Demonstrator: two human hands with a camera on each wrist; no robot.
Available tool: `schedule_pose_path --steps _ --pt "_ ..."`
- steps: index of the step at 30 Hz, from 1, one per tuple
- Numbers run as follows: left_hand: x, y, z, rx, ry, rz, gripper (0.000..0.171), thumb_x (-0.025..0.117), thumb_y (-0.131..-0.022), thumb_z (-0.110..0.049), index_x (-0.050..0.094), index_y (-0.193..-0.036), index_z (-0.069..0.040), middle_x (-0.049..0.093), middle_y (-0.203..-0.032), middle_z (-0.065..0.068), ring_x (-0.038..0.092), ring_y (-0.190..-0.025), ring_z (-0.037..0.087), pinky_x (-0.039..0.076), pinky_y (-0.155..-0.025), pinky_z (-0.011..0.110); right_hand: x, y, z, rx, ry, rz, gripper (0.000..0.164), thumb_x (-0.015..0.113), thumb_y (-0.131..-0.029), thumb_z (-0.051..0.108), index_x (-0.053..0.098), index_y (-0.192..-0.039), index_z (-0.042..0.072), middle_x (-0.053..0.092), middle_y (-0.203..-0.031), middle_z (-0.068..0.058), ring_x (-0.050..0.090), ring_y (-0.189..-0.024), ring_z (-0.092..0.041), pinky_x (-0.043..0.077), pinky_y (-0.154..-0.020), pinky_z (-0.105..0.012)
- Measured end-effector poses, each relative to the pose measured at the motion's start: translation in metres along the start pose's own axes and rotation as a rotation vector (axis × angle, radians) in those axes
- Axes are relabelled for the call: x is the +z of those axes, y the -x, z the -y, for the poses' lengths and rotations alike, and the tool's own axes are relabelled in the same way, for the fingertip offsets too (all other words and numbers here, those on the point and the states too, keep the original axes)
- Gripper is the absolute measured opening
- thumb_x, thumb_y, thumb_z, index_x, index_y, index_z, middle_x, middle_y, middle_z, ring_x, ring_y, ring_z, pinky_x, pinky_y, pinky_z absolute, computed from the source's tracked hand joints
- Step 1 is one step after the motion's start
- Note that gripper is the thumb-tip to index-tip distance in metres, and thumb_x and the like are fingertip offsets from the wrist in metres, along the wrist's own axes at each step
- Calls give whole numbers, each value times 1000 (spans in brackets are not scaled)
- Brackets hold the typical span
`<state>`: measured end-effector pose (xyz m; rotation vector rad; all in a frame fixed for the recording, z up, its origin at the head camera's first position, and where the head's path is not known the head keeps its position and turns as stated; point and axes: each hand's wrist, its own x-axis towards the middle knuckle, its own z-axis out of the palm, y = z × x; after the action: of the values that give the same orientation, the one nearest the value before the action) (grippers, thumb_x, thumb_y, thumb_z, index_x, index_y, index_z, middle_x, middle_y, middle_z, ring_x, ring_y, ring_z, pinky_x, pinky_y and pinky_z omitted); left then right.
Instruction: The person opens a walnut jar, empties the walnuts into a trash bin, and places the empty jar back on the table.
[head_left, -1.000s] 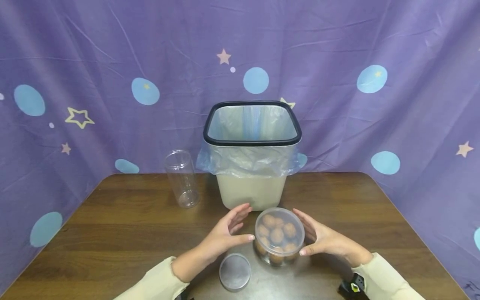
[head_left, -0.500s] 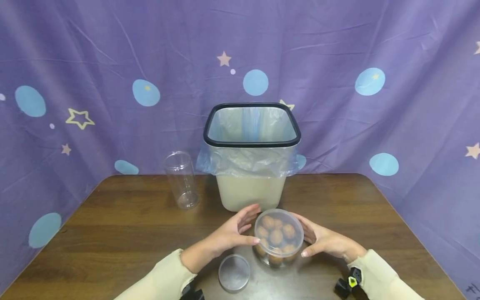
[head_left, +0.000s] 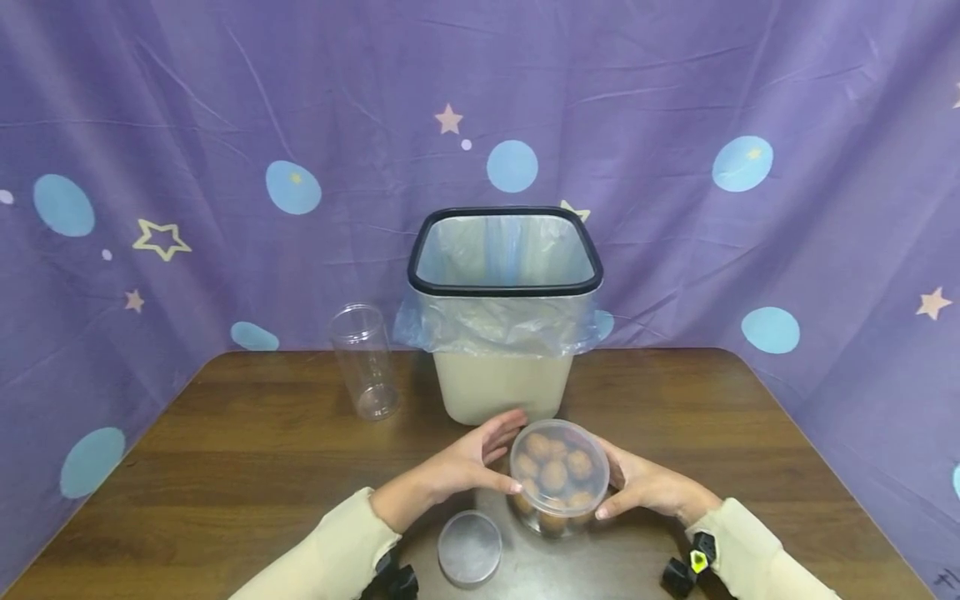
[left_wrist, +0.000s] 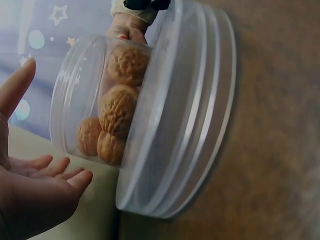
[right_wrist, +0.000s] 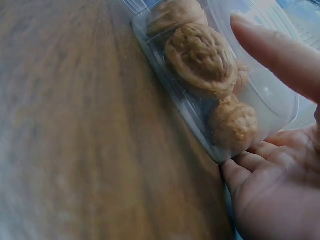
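Observation:
A clear plastic jar with a translucent lid [head_left: 558,467] stands on the table, with several walnuts [right_wrist: 202,57] inside. My left hand [head_left: 480,462] is at its left side, thumb and fingers spread; in the left wrist view a gap separates the left hand [left_wrist: 40,190] from the jar wall. Along the right side, my right hand [head_left: 641,483] lies close around the jar, its fingers partly hidden behind it. Seen from the right wrist, the fingers [right_wrist: 250,162] meet the jar near its base, while the thumb [right_wrist: 280,55] extends across its wall.
A second round translucent lid [head_left: 469,547] lies in front of the jar, looming large as a lid [left_wrist: 175,115] from the left wrist. Behind stands a lined bin [head_left: 502,383] with a black rim. A tall clear container [head_left: 365,367] is at back left on the wooden table [head_left: 225,467].
Both hands have moved inward toward the jar, the left rightward and the right leftward. The jar, lid, bin and tall container have stayed in place.

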<state>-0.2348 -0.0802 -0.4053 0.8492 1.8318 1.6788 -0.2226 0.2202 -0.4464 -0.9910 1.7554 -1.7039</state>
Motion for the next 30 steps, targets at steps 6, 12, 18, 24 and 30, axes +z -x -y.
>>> schedule_pose_path --steps 6,12,18,24,30 --pt "-2 -3 1 10 -14 66 95 73 -74 2 15 -149 -2 16 -156 15 20 -142 30 19 -115 39 2 -1 1 38 41 -16 105 76 -73 3 6 -151 5 14 -154 -22 27 -137 -11 26 -107 -19" --pt "-2 -7 6 21 -52 91 97 73 -73 2 14 -150 -4 16 -156 13 17 -142 29 18 -115 41 5 -3 3 41 146 -25 108 78 -70 2 9 -152 13 17 -155 -16 24 -138 -18 23 -109 -30" --pt "2 -10 6 -10 -148 114 107 77 -70 1 9 -151 -8 20 -156 7 21 -142 26 15 -115 47 9 -3 3 52 163 -42 109 80 -69 3 10 -152 19 18 -156 -9 24 -139 -19 22 -108 -31" --pt "5 -11 5 -26 -151 88 110 78 -67 4 10 -152 -9 19 -156 4 25 -140 23 17 -115 42 10 -4 0 -2 136 -76 108 81 -66 0 14 -151 12 23 -154 -14 30 -137 -16 26 -107 -20" --pt "4 -10 0 -31 -144 83 108 78 -67 4 12 -152 -11 21 -156 4 24 -141 22 15 -115 43 9 -6 -2 -70 111 -71 106 79 -66 0 15 -150 5 26 -150 -22 35 -134 -18 31 -106 -22"
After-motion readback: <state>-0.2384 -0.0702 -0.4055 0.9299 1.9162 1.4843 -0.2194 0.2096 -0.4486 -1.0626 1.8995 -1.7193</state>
